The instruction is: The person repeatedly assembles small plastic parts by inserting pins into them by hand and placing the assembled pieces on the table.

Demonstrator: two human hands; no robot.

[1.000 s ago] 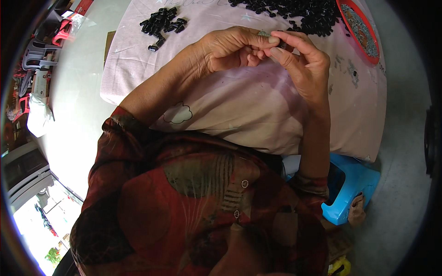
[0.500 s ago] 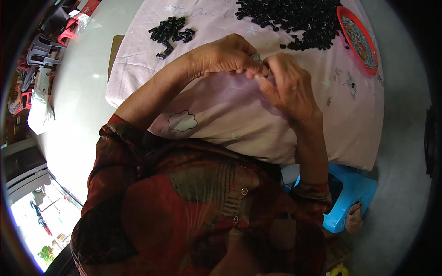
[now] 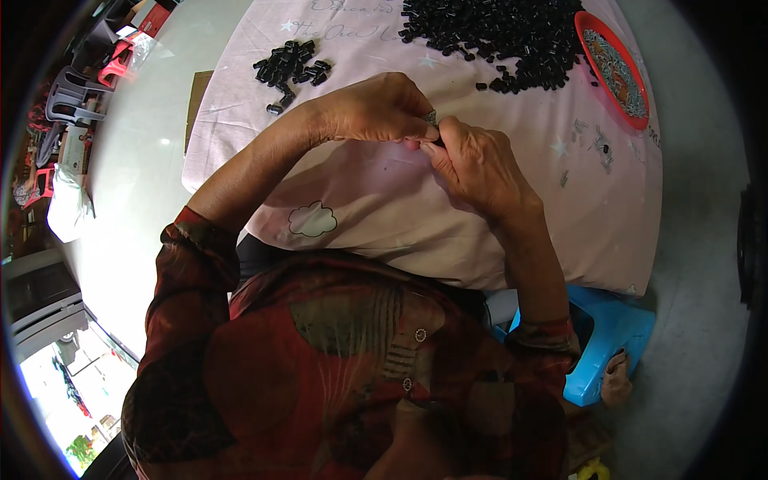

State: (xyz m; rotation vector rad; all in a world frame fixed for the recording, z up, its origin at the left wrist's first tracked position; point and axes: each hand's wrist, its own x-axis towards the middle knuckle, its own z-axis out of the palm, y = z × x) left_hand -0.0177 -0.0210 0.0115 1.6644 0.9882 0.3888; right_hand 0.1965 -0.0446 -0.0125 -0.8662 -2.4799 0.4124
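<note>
My left hand (image 3: 380,110) and my right hand (image 3: 484,164) meet above the cloth-covered table, both closed, fingertips touching. A bit of grey metal pieces (image 3: 432,118) shows in the grip of my left hand, like the slim pieces in the red tray. Between the fingertips of both hands sits a small black piece (image 3: 438,139), mostly covered by my right thumb and fingers. A small pile of short black cylinders (image 3: 290,64) lies beyond my left wrist. Past my right hand spreads a much larger heap of the same black cylinders (image 3: 512,36).
A red oval tray (image 3: 642,120) of slim grey metal pieces stands at the table's far right. Loose metal pieces (image 3: 602,148) lie on the pink cloth (image 3: 376,200) near it. A blue plastic stool (image 3: 592,384) is at the right, below the table edge.
Both hands have shifted slightly left and nearer to me, still together. My right fingers have closed in on the left fingertips, and a black piece now shows between them.
</note>
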